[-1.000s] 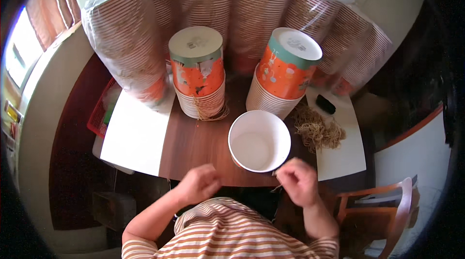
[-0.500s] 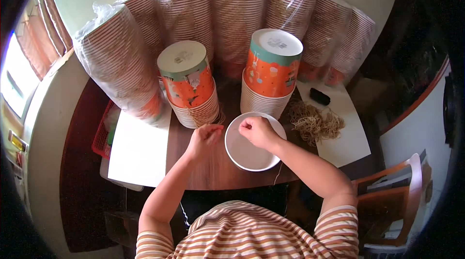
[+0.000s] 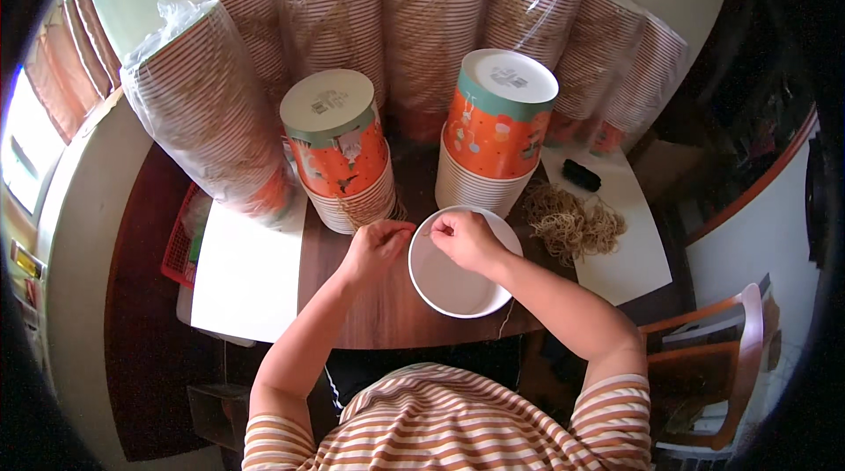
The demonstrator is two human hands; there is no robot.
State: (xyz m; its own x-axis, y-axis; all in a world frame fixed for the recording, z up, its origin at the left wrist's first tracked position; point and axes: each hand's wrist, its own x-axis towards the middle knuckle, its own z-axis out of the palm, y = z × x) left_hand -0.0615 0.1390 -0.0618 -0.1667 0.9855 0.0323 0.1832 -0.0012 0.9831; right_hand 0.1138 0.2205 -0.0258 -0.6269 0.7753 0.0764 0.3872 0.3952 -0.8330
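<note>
A white paper bucket (image 3: 458,282) stands mouth up near the table's front edge, with a strand of beige string (image 3: 506,317) hanging by its right side. My right hand (image 3: 469,240) is over the bucket's far rim, thumb and fingers pinched together. Just left of the rim is my left hand (image 3: 378,249), its fingertips also pressed together and pointing toward the bucket. Whatever either pinch holds is too fine to make out. Behind my left hand, a stack of upside-down orange and green paper buckets (image 3: 339,163) has loose string at its base.
A second upside-down bucket stack (image 3: 497,132) rises behind the white bucket. Tangled beige string (image 3: 572,224) lies to the right, beside a black object (image 3: 581,176). Tall plastic-wrapped bucket stacks (image 3: 431,40) line the back. A red basket (image 3: 180,242) sits left, a chair (image 3: 739,365) right.
My left hand has shifted slightly right and up, closer to the bucket's rim, and its fingers look more tightly closed. My right hand has barely moved; the view has shifted slightly.
</note>
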